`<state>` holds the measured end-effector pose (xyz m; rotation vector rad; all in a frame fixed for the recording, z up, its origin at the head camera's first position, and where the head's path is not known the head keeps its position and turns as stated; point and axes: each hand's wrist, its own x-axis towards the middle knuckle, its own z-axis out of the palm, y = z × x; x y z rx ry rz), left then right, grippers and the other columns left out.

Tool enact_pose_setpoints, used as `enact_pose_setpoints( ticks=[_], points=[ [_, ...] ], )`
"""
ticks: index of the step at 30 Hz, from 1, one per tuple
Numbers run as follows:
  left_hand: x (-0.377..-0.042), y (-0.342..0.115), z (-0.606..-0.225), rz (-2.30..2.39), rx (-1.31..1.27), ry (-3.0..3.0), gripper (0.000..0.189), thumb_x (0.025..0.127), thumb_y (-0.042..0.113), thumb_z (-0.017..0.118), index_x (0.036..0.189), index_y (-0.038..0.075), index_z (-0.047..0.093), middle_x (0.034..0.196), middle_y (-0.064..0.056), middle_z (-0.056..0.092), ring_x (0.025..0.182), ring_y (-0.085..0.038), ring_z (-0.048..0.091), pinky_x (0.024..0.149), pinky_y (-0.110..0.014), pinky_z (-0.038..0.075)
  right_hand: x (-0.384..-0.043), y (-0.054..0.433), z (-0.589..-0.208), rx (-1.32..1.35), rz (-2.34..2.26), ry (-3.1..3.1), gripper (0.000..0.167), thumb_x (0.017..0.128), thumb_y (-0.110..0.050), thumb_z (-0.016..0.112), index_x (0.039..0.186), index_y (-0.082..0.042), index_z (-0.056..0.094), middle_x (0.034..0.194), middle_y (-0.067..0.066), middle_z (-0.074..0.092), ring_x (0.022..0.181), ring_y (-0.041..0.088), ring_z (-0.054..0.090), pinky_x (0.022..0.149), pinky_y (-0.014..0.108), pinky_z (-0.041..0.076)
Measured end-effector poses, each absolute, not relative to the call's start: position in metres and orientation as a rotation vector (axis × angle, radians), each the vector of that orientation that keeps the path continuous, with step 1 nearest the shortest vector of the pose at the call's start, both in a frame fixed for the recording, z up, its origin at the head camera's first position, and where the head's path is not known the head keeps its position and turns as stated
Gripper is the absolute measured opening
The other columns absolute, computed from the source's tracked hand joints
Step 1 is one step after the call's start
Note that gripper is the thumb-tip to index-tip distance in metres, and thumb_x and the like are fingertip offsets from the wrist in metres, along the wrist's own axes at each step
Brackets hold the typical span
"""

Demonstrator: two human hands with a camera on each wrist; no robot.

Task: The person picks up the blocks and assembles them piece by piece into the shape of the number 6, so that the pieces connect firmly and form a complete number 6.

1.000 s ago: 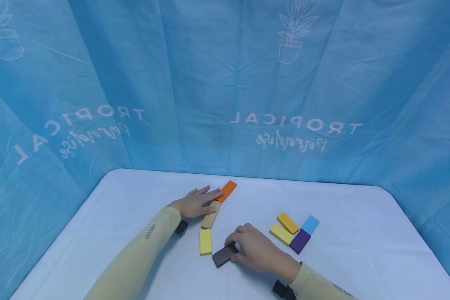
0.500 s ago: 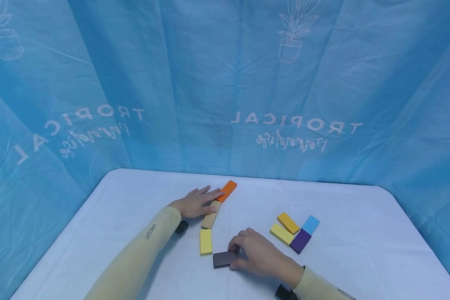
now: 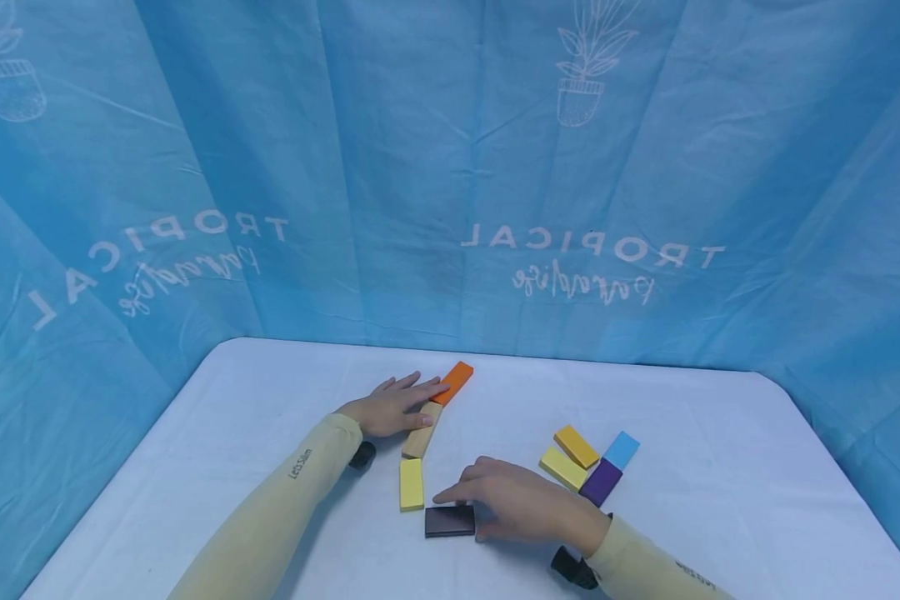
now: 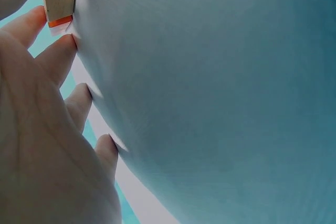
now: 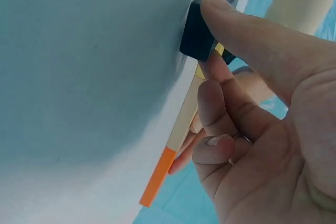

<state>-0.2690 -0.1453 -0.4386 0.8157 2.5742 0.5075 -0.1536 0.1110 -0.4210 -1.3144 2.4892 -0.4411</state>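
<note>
My left hand (image 3: 392, 410) lies with spread fingers at a chain of flat blocks. Its index finger rests on the orange block (image 3: 457, 380), its thumb on the natural wood block (image 3: 418, 442). A yellow block (image 3: 412, 485) continues that chain toward me. Just beyond its near end, a dark grey block (image 3: 450, 522) lies crosswise on the table. My right hand (image 3: 528, 502) has its thumb at the right end of the dark block (image 5: 199, 32) and its index finger stretched along the far side. The other right fingers are curled, as the right wrist view shows.
To the right lies a group of blocks: an amber one (image 3: 576, 446), a pale yellow one (image 3: 562, 468), a purple one (image 3: 601, 482) and a light blue one (image 3: 621, 450). A white cloth (image 3: 705, 517) covers the table. A blue printed curtain (image 3: 420, 167) hangs behind it.
The dark block has turned from slanted to lying straight across, near the yellow block's end. My right index finger has stretched out to the left. The left hand has stayed put.
</note>
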Motion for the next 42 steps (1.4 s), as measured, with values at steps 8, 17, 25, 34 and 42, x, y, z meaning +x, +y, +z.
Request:
enact_pose_setpoints(
  ticks=[8, 17, 25, 34, 42],
  points=[
    [-0.27, -0.145, -0.44, 0.5, 0.807, 2.576, 0.067, 0.104, 0.049, 0.048, 0.162, 0.023, 0.025, 0.167, -0.003, 0.02, 0.155, -0.032, 0.005, 0.122, -0.057, 0.004, -0.154, 0.109, -0.421, -1.371, -0.363, 2.484, 0.056, 0.085, -0.025, 0.083, 0.137, -0.032, 0.064, 0.108, -0.016, 0.065, 0.098, -0.002, 0.053, 0.085, 0.017, 0.049],
    [-0.269, -0.145, -0.439, 0.506, 0.803, 2.583, 0.067, 0.104, 0.048, 0.049, 0.161, 0.022, 0.026, 0.167, -0.004, 0.021, 0.154, -0.033, 0.006, 0.122, -0.058, 0.004, -0.15, 0.103, -0.426, -1.337, -0.428, 2.476, 0.055, 0.085, -0.033, 0.082, 0.137, -0.026, 0.064, 0.11, -0.014, 0.066, 0.099, -0.003, 0.055, 0.086, 0.019, 0.05],
    [-0.269, -0.144, -0.438, 0.507, 0.785, 2.578, 0.067, 0.104, 0.048, 0.05, 0.161, 0.023, 0.026, 0.167, -0.002, 0.021, 0.155, -0.031, 0.006, 0.122, -0.057, 0.004, -0.145, 0.098, -0.427, -1.273, -0.435, 2.483, 0.056, 0.084, -0.036, 0.083, 0.136, -0.026, 0.063, 0.108, -0.016, 0.065, 0.1, -0.004, 0.056, 0.087, 0.021, 0.052],
    [-0.268, -0.143, -0.438, 0.501, 0.778, 2.58, 0.067, 0.104, 0.049, 0.049, 0.161, 0.025, 0.026, 0.167, -0.001, 0.02, 0.155, -0.031, 0.005, 0.122, -0.056, 0.003, -0.147, 0.098, -0.429, -1.314, -0.435, 2.477, 0.055, 0.085, -0.036, 0.082, 0.136, -0.025, 0.063, 0.107, -0.016, 0.064, 0.1, -0.004, 0.056, 0.086, 0.019, 0.051],
    [-0.269, -0.144, -0.438, 0.501, 0.78, 2.582, 0.067, 0.104, 0.048, 0.049, 0.161, 0.023, 0.026, 0.167, -0.003, 0.02, 0.155, -0.032, 0.005, 0.122, -0.057, 0.004, -0.147, 0.098, -0.428, -1.294, -0.463, 2.474, 0.056, 0.085, -0.036, 0.082, 0.136, -0.025, 0.063, 0.108, -0.016, 0.064, 0.101, -0.003, 0.056, 0.088, 0.021, 0.051]
  ],
)
